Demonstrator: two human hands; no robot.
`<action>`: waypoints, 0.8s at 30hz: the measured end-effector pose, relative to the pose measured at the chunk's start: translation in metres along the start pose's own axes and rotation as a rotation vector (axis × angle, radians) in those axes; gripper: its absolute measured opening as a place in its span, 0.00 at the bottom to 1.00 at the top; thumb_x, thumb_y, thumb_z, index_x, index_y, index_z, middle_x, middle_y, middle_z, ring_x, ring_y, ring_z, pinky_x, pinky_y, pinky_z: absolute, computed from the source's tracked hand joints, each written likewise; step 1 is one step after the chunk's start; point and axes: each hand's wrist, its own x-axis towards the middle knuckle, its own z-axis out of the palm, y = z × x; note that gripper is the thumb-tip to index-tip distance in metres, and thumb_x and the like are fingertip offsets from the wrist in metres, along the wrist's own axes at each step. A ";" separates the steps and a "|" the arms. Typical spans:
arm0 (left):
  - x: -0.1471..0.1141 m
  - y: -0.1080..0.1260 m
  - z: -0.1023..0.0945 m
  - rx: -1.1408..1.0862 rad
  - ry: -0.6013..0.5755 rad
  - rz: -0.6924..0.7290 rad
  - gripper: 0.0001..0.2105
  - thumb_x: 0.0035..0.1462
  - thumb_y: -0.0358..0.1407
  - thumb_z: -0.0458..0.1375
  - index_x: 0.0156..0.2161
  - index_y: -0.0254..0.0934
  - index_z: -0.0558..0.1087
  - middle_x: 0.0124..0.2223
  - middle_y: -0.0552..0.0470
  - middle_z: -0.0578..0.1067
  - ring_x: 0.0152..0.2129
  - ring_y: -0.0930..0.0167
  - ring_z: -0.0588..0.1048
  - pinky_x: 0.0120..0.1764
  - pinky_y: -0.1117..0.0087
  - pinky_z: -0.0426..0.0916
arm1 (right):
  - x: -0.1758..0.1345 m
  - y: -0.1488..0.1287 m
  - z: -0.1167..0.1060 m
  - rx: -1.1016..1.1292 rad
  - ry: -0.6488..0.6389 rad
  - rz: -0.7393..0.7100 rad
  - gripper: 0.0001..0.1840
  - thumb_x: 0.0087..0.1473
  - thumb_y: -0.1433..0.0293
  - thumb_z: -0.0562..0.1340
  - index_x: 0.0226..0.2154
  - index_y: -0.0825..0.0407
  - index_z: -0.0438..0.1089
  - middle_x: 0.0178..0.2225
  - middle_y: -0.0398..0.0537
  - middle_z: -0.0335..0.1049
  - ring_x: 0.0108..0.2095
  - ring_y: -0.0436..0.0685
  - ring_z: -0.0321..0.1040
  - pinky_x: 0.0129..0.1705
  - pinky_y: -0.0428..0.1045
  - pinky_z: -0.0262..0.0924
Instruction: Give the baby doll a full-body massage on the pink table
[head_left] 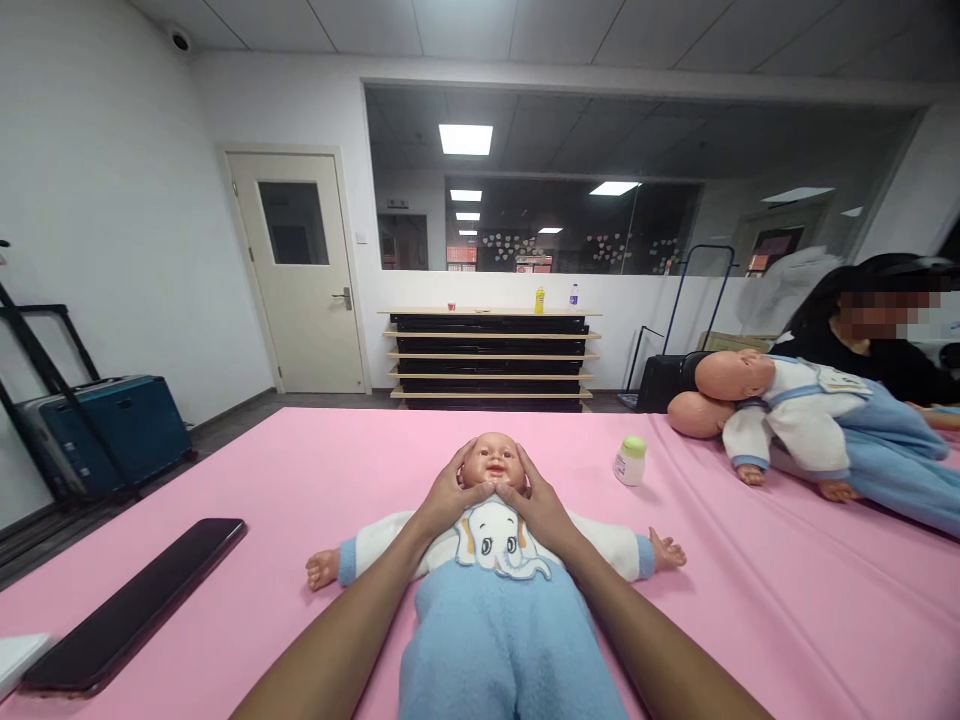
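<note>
While the doll (514, 640) lies on its back on the pink-covered surface (360, 460), clothed and with both arms spread outward, the left hand (448, 500) and the right hand (541, 508) are set on either side of its head (493, 456). In this inspector's judgement, positioning of the doll and placement of both hands are done; how much handling is left cannot be determined from this single view. The bottle (630, 465) stands upright with its green cap on, to the right of the head and well apart from both hands.

The head lies between the two sets of fingers, which are cupped around its sides and in contact with it; the thumbs come close together at the chin. Whether they press or merely rest there cannot be told. Both forearms extend over the doll's body.
</note>
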 end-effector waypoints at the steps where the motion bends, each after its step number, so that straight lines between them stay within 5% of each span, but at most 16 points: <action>1: 0.000 0.001 0.000 -0.019 -0.010 -0.001 0.41 0.45 0.40 0.69 0.64 0.41 0.58 0.62 0.44 0.64 0.57 0.57 0.65 0.58 0.57 0.62 | 0.000 0.000 0.000 0.007 0.004 -0.003 0.49 0.50 0.54 0.65 0.67 0.46 0.42 0.59 0.48 0.61 0.59 0.64 0.57 0.60 0.61 0.53; 8: 0.001 0.001 -0.003 0.010 0.004 -0.022 0.40 0.45 0.40 0.68 0.63 0.42 0.59 0.63 0.45 0.63 0.58 0.56 0.64 0.59 0.56 0.60 | 0.002 0.005 -0.003 -0.043 -0.011 -0.032 0.40 0.58 0.53 0.58 0.67 0.44 0.43 0.65 0.46 0.48 0.64 0.60 0.47 0.65 0.59 0.43; 13: 0.000 -0.002 0.000 0.030 0.025 -0.014 0.43 0.43 0.39 0.70 0.64 0.42 0.57 0.62 0.44 0.64 0.56 0.58 0.67 0.57 0.57 0.62 | 0.002 0.004 -0.001 -0.070 -0.023 0.020 0.48 0.53 0.52 0.62 0.67 0.43 0.38 0.63 0.49 0.54 0.60 0.64 0.56 0.61 0.61 0.52; 24: 0.001 0.000 -0.002 0.031 0.012 -0.001 0.40 0.45 0.41 0.69 0.63 0.41 0.59 0.62 0.43 0.64 0.56 0.57 0.66 0.57 0.58 0.61 | 0.002 0.007 -0.003 -0.112 -0.017 -0.013 0.42 0.58 0.52 0.57 0.67 0.44 0.39 0.66 0.46 0.46 0.65 0.60 0.46 0.65 0.58 0.43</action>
